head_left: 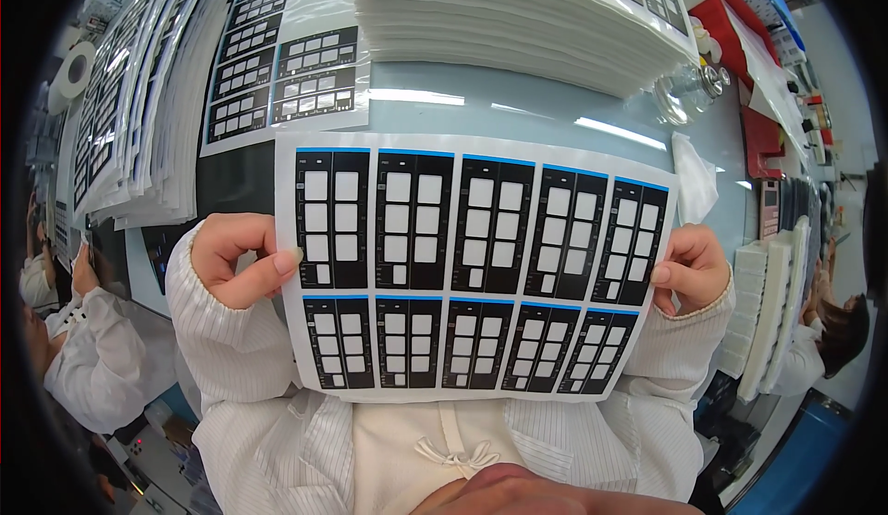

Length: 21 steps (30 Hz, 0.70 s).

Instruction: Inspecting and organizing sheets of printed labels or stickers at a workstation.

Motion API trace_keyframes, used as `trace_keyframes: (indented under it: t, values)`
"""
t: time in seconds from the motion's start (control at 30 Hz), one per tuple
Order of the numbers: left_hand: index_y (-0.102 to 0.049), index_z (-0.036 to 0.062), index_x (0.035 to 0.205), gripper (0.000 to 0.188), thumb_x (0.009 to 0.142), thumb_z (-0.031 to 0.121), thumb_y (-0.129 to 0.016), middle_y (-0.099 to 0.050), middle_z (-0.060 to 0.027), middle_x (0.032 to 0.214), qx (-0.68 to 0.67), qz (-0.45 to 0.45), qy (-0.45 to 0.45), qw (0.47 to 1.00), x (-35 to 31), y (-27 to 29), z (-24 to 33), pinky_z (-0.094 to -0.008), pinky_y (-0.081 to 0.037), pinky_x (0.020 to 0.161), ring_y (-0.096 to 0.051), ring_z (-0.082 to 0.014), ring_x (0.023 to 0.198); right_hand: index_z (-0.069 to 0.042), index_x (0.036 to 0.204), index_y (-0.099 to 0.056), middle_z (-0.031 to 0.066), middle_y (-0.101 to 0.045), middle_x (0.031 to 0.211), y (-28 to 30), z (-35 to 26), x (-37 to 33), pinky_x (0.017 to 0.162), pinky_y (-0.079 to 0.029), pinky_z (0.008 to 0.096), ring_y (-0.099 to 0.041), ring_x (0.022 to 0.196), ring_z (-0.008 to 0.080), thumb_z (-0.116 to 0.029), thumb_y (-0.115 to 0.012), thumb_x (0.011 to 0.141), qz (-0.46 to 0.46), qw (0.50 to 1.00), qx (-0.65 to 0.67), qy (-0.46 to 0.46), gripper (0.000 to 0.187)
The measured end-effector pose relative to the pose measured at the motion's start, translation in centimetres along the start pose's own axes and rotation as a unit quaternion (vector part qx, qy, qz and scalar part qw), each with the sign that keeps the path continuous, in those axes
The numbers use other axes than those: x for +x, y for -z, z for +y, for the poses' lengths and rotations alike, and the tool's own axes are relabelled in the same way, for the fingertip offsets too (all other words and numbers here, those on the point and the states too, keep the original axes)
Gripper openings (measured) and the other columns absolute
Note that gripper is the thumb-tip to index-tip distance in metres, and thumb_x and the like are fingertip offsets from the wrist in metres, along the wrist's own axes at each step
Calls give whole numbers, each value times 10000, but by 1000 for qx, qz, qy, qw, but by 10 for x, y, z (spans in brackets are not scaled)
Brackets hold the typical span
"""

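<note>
A white sheet of printed labels (416, 294) is held up in front of me, tilted toward my chest. It carries two rows of black panels with blue top edges and pale square windows. My left hand (242, 260) pinches its left edge, thumb on the printed face. At the right edge, my right hand (689, 270) grips it the same way, thumb in front. The fingers behind the sheet are hidden. Beyond it, a similar label sheet (319, 99) lies flat on the table, partly covered by the tall stack.
A tall stack of sheets (499, 29) stands at the back; another stack (166, 177) is at the left beside a white roll (76, 71). A glass bottle (686, 94) and crumpled white wipe (696, 177) are at right. White blocks (758, 293) line the right side. Co-workers sit both sides.
</note>
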<state>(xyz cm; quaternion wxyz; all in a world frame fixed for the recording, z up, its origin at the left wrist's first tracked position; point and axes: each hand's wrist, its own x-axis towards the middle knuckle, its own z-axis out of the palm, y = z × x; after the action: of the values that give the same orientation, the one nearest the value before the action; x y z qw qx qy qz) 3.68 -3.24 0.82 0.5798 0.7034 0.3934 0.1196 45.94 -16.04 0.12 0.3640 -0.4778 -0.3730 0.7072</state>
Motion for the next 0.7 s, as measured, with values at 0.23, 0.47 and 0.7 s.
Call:
trace_keyframes:
  t: [0.23, 0.47, 0.7]
  values:
    - [-555, 4, 613, 187, 761, 97, -623, -610, -84, 619, 74, 11, -123, 990, -2, 2, 0, -245, -430, 490, -543, -139, 502, 64, 773, -627, 152, -636, 725, 6, 0, -1, 418, -413, 216, -538, 463, 115, -28, -621, 799, -34, 994, -81, 62, 96]
    - [-592, -1, 634, 151, 742, 90, -646, -613, -78, 628, 99, 31, -153, 983, -4, 1, 0, -232, -410, 467, -535, -134, 495, 51, 740, -633, 141, -640, 680, 9, 0, 0, 425, -415, 229, -568, 478, 134, -20, -640, 779, -21, 983, -155, 92, 81]
    - [-606, 2, 632, 177, 736, 127, -675, -598, -62, 604, 97, 55, -172, 979, -3, 0, -4, -224, -387, 437, -509, -122, 471, 75, 740, -650, 146, -641, 667, 7, -5, 3, 430, -404, 231, -562, 468, 141, 8, -629, 762, -19, 981, -170, 90, 74]
